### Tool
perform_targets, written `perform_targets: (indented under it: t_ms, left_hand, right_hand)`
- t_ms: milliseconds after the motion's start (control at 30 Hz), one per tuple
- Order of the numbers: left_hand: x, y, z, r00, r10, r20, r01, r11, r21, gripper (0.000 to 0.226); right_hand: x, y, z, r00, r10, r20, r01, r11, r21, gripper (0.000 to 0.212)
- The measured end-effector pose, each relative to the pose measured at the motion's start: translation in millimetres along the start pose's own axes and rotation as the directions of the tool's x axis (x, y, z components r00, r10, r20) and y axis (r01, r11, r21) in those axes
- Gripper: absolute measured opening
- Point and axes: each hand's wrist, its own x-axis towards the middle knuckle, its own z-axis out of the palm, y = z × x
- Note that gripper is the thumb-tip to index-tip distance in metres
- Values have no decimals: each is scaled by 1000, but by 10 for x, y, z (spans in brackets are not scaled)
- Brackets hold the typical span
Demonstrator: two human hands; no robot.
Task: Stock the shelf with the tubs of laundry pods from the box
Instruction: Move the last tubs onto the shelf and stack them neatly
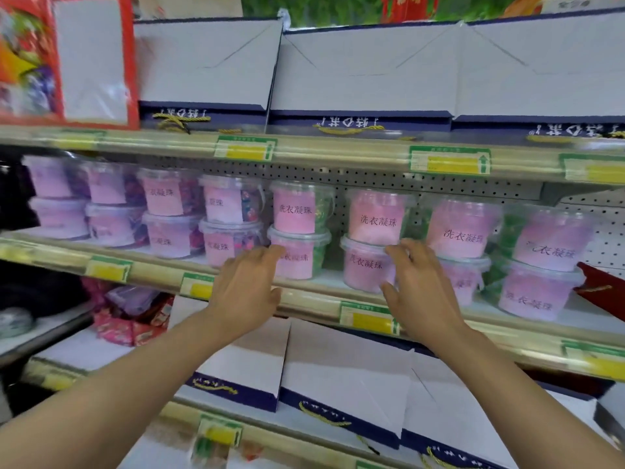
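I have both hands up at the middle shelf (pixel 321 301), where the tubs (pixel 378 216) of laundry pods stand two high in a row running the whole width. My left hand (pixel 248 292) is spread and relaxed, holding nothing, its fingertips reaching the lower pink tub (pixel 297 258) of one stack. My right hand (pixel 419 286) is also loose-fingered and holds nothing; its fingers touch the lid rim of the neighbouring lower tub (pixel 367 265), the thumb low beside its wall. I judge I am squaring these two stacks so the labels face front and the upper tubs sit centred on the lids below, since a stack that leans could slide off the edge. The box the tubs come from is not in view. Each tub's paper label reads 洗衣凝珠, clear on the nearer ones and blurred to the left. Green and yellow price tags (pixel 449 160) clip to the shelf edges; their print is too small to read. The flat navy gift bags (pixel 362 126) above carry upside-down characters I cannot make out
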Motion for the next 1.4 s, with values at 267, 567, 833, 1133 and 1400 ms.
perform_targets:
  t_ms: [267, 567, 833, 1133, 1400]
  left_hand:
    - [-96, -645, -205, 987, -159, 26, 156, 983, 94, 59]
    - [256, -1380, -72, 997, -72, -41, 72, 997, 5, 61]
    - [568, -1666, 192, 998, -16, -59, 1, 968, -251, 38]
    - [653, -1656, 247, 997, 31, -64, -48, 956, -289, 33]
    - [643, -1641, 221, 997, 32, -65, -51, 946, -319, 33]
  right_hand:
    - [321, -548, 115, 992, -125, -8, 125, 988, 94, 44]
    - [612, -946, 496, 999, -30, -39, 34, 994, 99, 48]
    - [718, -1248, 680, 962, 261, -76, -260, 965, 23, 36]
    - [788, -1298, 677, 952, 303, -53, -297, 950, 91, 31]
    - [813, -1212, 671, 966, 257, -24, -253, 962, 101, 29]
